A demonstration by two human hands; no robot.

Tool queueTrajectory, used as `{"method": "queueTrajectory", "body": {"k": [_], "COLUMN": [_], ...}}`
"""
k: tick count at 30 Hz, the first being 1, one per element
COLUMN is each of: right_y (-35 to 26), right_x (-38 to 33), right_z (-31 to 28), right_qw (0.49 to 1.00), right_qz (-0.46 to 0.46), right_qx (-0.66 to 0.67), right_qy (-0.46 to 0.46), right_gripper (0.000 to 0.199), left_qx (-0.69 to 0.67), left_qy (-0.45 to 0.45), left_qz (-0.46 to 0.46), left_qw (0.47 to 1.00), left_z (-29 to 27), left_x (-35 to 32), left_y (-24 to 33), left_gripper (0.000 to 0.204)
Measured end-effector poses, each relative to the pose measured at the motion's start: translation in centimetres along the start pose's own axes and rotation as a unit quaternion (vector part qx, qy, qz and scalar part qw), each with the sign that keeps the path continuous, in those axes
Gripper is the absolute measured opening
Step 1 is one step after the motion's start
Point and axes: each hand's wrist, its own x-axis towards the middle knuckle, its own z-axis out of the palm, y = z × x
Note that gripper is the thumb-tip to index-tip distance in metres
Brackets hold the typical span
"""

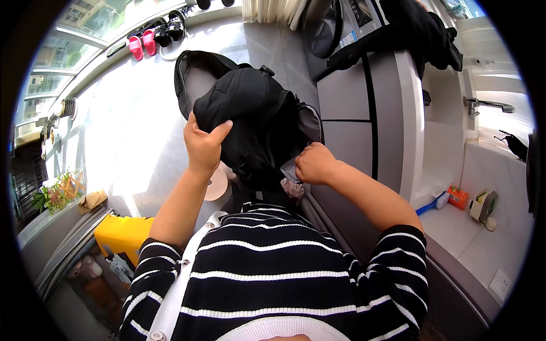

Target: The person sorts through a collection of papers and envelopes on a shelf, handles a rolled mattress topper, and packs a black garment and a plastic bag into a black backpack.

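A black backpack (250,113) hangs in front of me, held up off the tiled floor. My left hand (205,145) grips its upper left side, thumb pressed across the fabric. My right hand (314,163) is closed on the backpack's lower right edge, near a grey inner lining. A pinkish-grey bit of cloth (293,188) shows just below my right hand. My striped black-and-white sleeves fill the lower part of the view.
A grey cabinet with a white top (392,125) stands to the right, dark clothing (421,34) heaped on it. A sink counter (478,227) with small items lies at far right. Slippers (153,37) line the window wall; a yellow stool (122,233) sits lower left.
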Motion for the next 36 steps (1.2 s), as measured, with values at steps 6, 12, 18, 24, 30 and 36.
{"method": "queueTrajectory", "body": {"k": [6, 12, 18, 24, 30, 36], "right_y": [-1.9, -1.5, 0.0, 2.2, -0.4, -0.8], "right_x": [4.3, 14.3, 13.2, 9.8, 11.0, 14.8], "right_z": [0.1, 1.8, 2.1, -0.5, -2.9, 2.3], "right_qw": [0.957, 0.988, 0.98, 0.692, 0.429, 0.497], "right_qz": [0.018, 0.107, 0.184, 0.189, 0.282, 0.238], "right_qx": [0.057, -0.107, 0.01, 0.696, 0.842, 0.775], "right_qy": [-0.282, -0.026, -0.075, 0.017, 0.165, 0.309], "right_gripper": [0.034, 0.051, 0.055, 0.057, 0.043, 0.022], "left_qx": [0.056, 0.043, 0.026, -0.048, -0.044, -0.214], "left_qy": [-0.133, -0.182, -0.151, -0.153, -0.209, -0.13], "left_qz": [0.023, 0.026, -0.057, -0.144, -0.19, -0.314], "left_qw": [0.989, 0.982, 0.986, 0.977, 0.958, 0.916], "left_z": [1.9, 3.0, -0.3, -2.5, -3.1, -3.9], "left_x": [-3.1, -3.8, -1.5, 0.3, -0.7, -0.8], "left_y": [-0.6, 1.2, 1.0, 0.5, -0.9, -1.7], "left_gripper": [0.042, 0.046, 0.048, 0.048, 0.052, 0.084]}}
